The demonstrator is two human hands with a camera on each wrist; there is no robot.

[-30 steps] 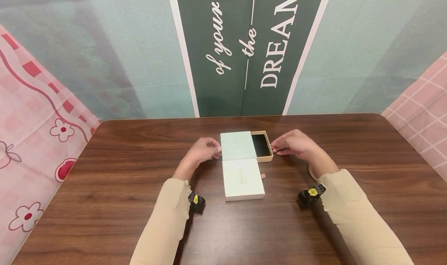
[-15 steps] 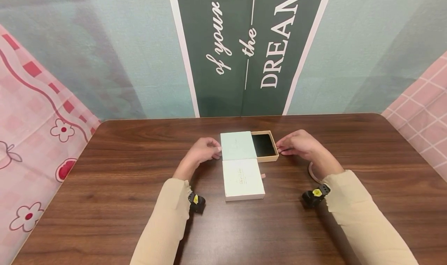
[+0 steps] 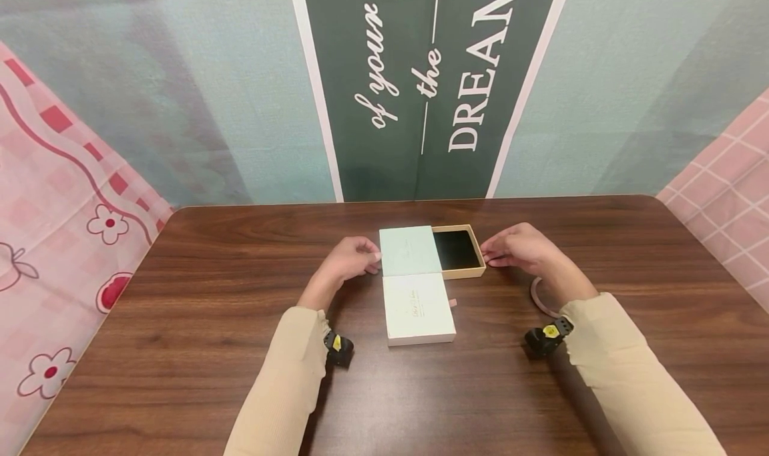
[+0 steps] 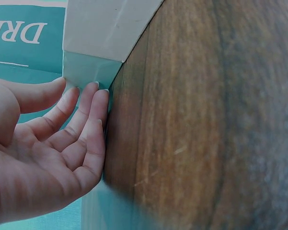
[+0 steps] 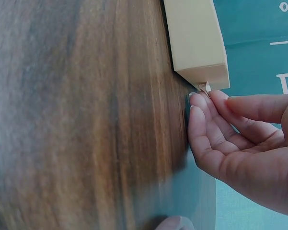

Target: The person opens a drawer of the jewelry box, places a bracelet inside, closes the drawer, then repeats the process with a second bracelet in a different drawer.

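A pale mint drawer box (image 3: 410, 250) lies flat on the wooden table, its cream drawer (image 3: 465, 274) sticking out on the right with a black inside (image 3: 455, 250). Between thumb and fingers, my right hand (image 3: 518, 249) pinches the small ribbon pull tab (image 5: 205, 89) on the drawer's end. On the opposite side, the fingertips of my left hand (image 3: 350, 259) rest against the box's end face (image 4: 88, 69), the fingers loosely bent and not wrapped round it. A second, white drawer box (image 3: 418, 309) with gold lettering sits closed right in front of the mint one.
A pinkish ribbon tab (image 3: 453, 302) pokes out of the white box's right side. Partly behind my right wrist lies a pinkish ring-shaped thing (image 3: 537, 299). Behind the brown table (image 3: 240, 376) hangs a teal cloth with lettering (image 3: 420, 95).
My right hand has moved right, drawing the drawer farther out of the mint box so more of its black inside shows. The left hand and both boxes' outer parts have stayed put.
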